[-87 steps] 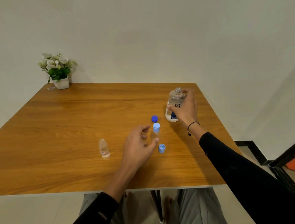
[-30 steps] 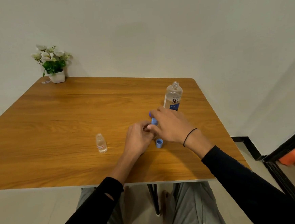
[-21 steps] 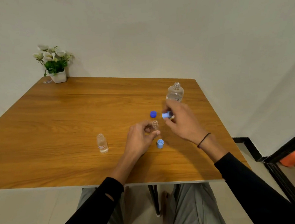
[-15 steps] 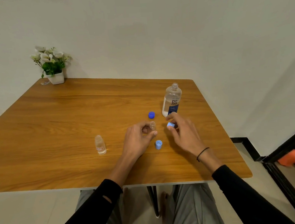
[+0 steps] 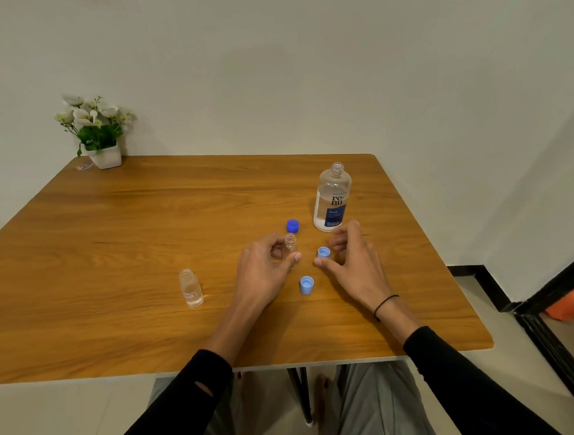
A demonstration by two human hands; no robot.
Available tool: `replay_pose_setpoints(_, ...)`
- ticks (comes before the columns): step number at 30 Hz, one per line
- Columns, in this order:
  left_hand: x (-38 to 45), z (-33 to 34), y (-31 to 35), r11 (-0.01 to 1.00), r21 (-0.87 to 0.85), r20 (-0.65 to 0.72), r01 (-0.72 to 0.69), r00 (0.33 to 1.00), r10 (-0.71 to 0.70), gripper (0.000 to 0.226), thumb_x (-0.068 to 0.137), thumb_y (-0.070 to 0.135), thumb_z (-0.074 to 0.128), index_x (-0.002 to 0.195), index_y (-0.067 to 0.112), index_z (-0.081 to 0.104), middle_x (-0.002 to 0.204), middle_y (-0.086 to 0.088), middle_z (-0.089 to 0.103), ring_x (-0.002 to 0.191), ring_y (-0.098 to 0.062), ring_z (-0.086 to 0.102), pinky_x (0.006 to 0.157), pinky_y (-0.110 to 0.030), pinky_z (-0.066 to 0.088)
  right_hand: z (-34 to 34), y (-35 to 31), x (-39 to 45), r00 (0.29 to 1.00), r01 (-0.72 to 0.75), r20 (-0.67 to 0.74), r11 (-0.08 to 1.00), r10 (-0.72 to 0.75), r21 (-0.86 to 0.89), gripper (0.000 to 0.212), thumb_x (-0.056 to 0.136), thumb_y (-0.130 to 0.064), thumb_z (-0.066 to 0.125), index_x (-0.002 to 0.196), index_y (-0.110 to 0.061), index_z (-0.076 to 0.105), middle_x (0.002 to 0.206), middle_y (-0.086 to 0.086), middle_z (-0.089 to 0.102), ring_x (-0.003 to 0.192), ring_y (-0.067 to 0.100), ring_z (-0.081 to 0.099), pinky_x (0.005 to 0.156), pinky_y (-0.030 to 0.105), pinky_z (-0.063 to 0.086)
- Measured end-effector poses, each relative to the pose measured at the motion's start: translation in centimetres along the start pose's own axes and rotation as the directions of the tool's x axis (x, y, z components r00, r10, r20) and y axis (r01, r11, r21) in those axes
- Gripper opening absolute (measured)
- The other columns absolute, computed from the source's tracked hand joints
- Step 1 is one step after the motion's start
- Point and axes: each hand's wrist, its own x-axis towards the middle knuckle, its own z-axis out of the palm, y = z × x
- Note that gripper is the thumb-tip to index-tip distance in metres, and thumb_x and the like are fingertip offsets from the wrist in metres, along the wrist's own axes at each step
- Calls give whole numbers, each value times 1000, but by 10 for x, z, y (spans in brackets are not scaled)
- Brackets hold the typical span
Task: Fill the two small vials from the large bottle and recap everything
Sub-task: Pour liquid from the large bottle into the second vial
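Fingers, left hand: thumb and forefinger curled around the small clear uncapped vial, gripping it upright on the bench.
Fingers, right hand: loosely spread and holding nothing, with the thumb tip and a fingertip just beside the light blue plastic cap; whether they touched it could not be told.
Held vial: stood on the wooden bench between the two hands, mouth open, partly hidden by the left fingers.
Light blue cap near right hand: lay on the bench with its open side up, just right of the held vial.
Second light blue plastic cap: lay open side up on the bench, nearer the person, between the two wrists and apart from both hands.
Dark blue round cap: sat on the bench just behind the held vial, left of the large bottle.
Large clear plastic bottle with a blue label: stood upright and uncapped toward the far right of the bench, just beyond the right hand, with clear liquid in its lower part.
Second small clear vial with a red-edged label: stood upright and uncapped, well left of the left hand, clear liquid inside.
Sleeves: black, on both forearms; a thin black band circled the right wrist.
White pot of white flowers: stood at the far left corner of the bench against the wall.
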Motion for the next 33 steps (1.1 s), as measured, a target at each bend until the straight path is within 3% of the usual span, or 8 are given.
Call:
replay_pose_setpoints(5, 6, 0, 0, 999, 8, -65, -45, 997, 45, 26, 94, 29, 77, 118, 19, 73, 100, 9, 74, 95, -10, 69, 86, -37, 59, -18, 2, 33, 948, -72, -296, 986, 115, 152, 75, 81, -38, 88, 139, -26, 42, 133, 0, 56, 120, 16, 56, 94, 31, 53)
replay_pose_setpoints(7, 8, -1, 2, 997, 15, -81, -81, 993, 82, 29, 98, 28, 72, 126, 19, 70, 104, 8, 72, 98, -11, 67, 84, -34, 58, -20, 3, 56, 956, -96, -254, 976, 144, 193, 95, 79, -39, 89, 153, -25, 31, 151, 3, 46, 136, 18, 48, 105, 34, 48)
replay_pose_setpoints(9, 8, -3, 6, 995, -17, -85, -101, 991, 99, 37, 101, 26, 69, 138, 20, 66, 108, 9, 71, 100, -9, 65, 78, -14, 52, -16, 1, 76, 977, -91, -169, 971, 130, 222, 106, 79, -40, 89, 159, -27, 21, 161, 4, 37, 141, 16, 42, 108, 34, 42)
replay_pose_setpoints(12, 7, -7, 12, 989, -113, -104, -99, 991, 88, 41, 99, 23, 73, 139, 25, 65, 102, 16, 72, 98, 1, 68, 73, -2, 48, -6, 0, 96, 990, -52, -116, 968, 83, 246, 98, 80, -37, 89, 155, -24, 26, 154, 1, 44, 136, 15, 47, 107, 32, 45)
replay_pose_setpoints(16, 5, -14, 13, 981, -181, -135, -61, 990, 37, 37, 94, 23, 80, 128, 27, 68, 93, 17, 74, 97, 5, 70, 70, -3, 51, 4, -1, 97, 987, 21, -157, 971, 17, 238, 76, 83, -34, 87, 141, -23, 39, 135, -5, 54, 122, 17, 58, 99, 34, 55)
replay_pose_setpoints(19, 3, -19, 13, 982, -180, -146, -60, 989, 34, 37, 93, 25, 80, 129, 27, 70, 97, 15, 75, 98, 4, 70, 72, -4, 53, -1, -4, 80, 979, 122, -179, 980, -93, 157, 73, 82, -40, 87, 138, -27, 43, 129, -12, 54, 113, 7, 59, 91, 31, 57)
replay_pose_setpoints(25, -3, -17, 17, 977, -187, -129, -106, 988, 82, 34, 93, 24, 79, 125, 29, 73, 101, 22, 75, 100, 2, 70, 74, -12, 58, -20, -11, 45, 959, 250, -95, 954, -268, -165, 81, 83, -50, 83, 150, -32, 41, 145, -2, 56, 128, 21, 55, 99, 48, 54)
replay_pose_setpoints(33, -8, -15, 25, 977, -175, -114, -125, 988, 106, 40, 93, 36, 76, 133, 30, 71, 110, 15, 77, 106, 2, 69, 88, -39, 65, -37, -21, 28, 920, 308, -61, 811, -387, -498, 83, 81, -44, 85, 152, -26, 47, 133, 3, 65, 122, 25, 59, 90, 42, 45)
